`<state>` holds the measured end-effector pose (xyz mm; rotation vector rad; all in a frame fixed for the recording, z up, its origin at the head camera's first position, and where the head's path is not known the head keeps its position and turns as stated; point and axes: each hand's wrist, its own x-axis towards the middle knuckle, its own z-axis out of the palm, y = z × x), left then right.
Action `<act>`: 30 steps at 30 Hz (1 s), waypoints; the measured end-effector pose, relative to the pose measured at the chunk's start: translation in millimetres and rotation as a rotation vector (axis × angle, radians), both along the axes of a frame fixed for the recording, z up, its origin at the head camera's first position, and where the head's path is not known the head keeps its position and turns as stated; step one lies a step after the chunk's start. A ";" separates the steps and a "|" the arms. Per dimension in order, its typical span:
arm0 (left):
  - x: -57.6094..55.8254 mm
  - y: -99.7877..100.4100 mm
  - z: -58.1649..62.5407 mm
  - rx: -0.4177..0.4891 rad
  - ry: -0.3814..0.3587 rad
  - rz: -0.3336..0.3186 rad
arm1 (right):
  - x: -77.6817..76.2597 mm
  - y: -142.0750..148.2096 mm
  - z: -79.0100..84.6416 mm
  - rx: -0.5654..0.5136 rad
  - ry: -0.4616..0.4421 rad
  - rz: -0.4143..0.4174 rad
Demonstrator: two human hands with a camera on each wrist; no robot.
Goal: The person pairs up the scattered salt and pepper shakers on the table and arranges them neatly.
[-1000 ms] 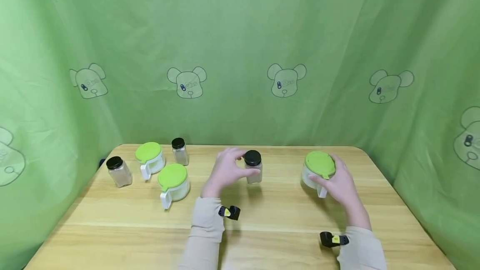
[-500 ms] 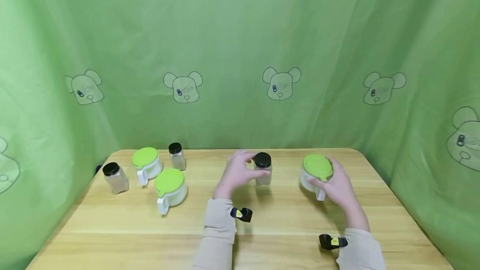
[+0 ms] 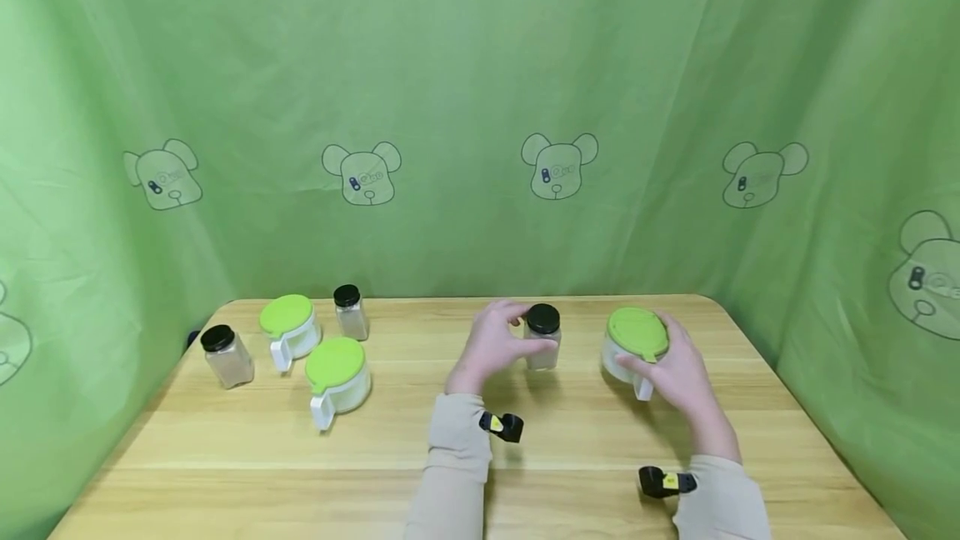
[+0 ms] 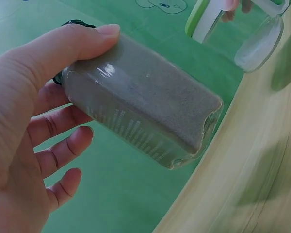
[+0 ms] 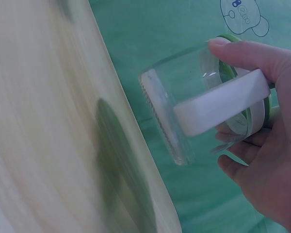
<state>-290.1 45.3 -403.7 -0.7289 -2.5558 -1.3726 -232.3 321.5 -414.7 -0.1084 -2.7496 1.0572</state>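
Observation:
My left hand (image 3: 498,344) pinches a clear spice jar (image 3: 543,318) with a black lid, near its top. In the left wrist view the spice jar (image 4: 140,94) contains grey-brown powder and hangs tilted in that picture, its bottom off the table. To the right, my right hand (image 3: 681,369) grips a glass seasoning pot (image 3: 636,332) by its green lid and rim. The right wrist view shows the pot's white handle (image 5: 223,103), a layer of white grains at the bottom, and a shadow on the table apart from it. A short gap separates the two held containers.
On the left of the wooden table (image 3: 300,482) stand two more green-lidded pots, one behind (image 3: 288,317) and one in front (image 3: 336,363). Two black-lidded jars, a left one (image 3: 228,357) and a rear one (image 3: 350,312), are beside them. A green curtain (image 3: 450,65) surrounds the table.
My left hand has carried the spice jar rightward, closer to the held pot. The right hand and its pot have stayed nearly in place. The head view has shifted slightly.

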 end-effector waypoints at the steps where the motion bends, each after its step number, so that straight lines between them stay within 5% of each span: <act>1: -0.9 2.4 -0.7 0.010 -0.005 -0.007 | 0.4 0.7 0.2 0.001 -0.002 -0.002; 30: -10.2 55.8 -17.7 0.073 -0.012 -0.049 | 3.0 19.1 -0.4 -0.005 0.005 -0.028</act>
